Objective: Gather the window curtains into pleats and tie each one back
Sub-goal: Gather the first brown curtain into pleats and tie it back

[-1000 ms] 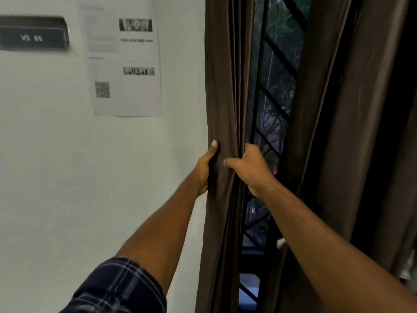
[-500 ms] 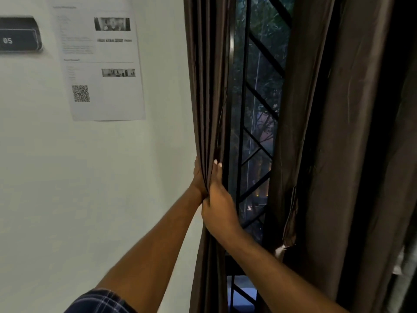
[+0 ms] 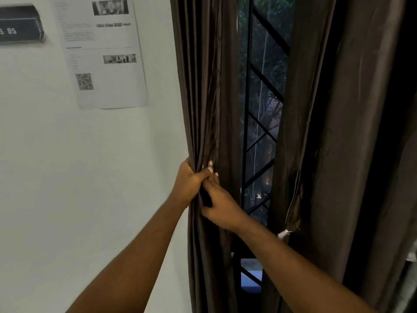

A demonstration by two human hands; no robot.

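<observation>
Your left hand (image 3: 189, 182) and right hand (image 3: 222, 205) each keep a closed grip on the pleated left curtain (image 3: 207, 86), beside the wall (image 3: 90, 177). One window grille (image 3: 248, 109) separates it from the second curtain (image 3: 338, 132). One notice (image 3: 106, 53) and one sign (image 3: 20, 26) hang on the wall.

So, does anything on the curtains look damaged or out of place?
Yes: on the right curtain, a loose strip of fabric hangs off its inner edge, with a white scrap at its bottom. Torn hem or tie-back, I cannot tell.
</observation>
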